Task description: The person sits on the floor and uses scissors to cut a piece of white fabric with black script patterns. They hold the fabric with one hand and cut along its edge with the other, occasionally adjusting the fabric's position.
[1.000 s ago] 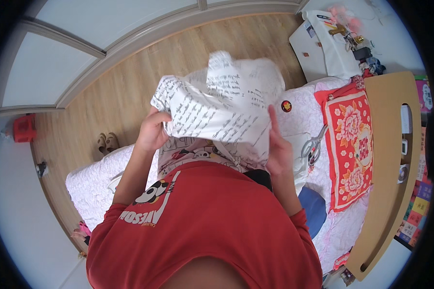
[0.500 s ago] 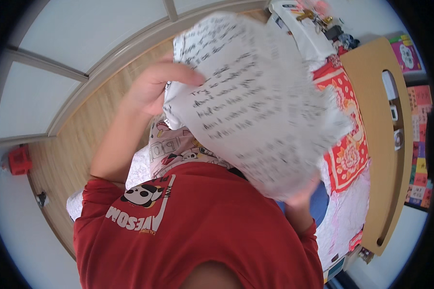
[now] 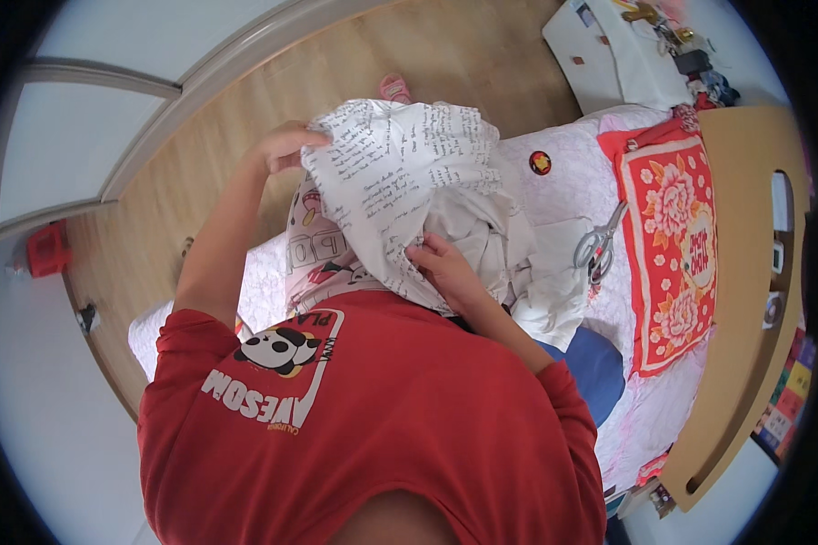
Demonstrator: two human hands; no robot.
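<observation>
A white cloth printed all over with black handwriting-like script [image 3: 373,163] lies spread over my lap, its right part crumpled into folds. My left hand [image 3: 286,147] grips its upper left edge, fingers closed on the fabric. At the lower middle, my right hand [image 3: 447,271] pinches the cloth's near edge. A plain white bunched cloth [image 3: 554,291] rests on the bed beside it. Farther right lies a pair of scissors with grey handles [image 3: 597,247], apart from both hands.
I sit on a bed with a pale patterned sheet [image 3: 554,195]. On it are a round red-and-black item [image 3: 540,163], a blue item [image 3: 595,377] and a red floral pillow [image 3: 668,254]. A wooden headboard [image 3: 754,363] stands right, a white cabinet [image 3: 600,64] at the far right.
The printed cloth, held up and blurred earlier, has come down onto my lap. My right hand has moved inward and up to its near edge. The scissors and round item now show.
</observation>
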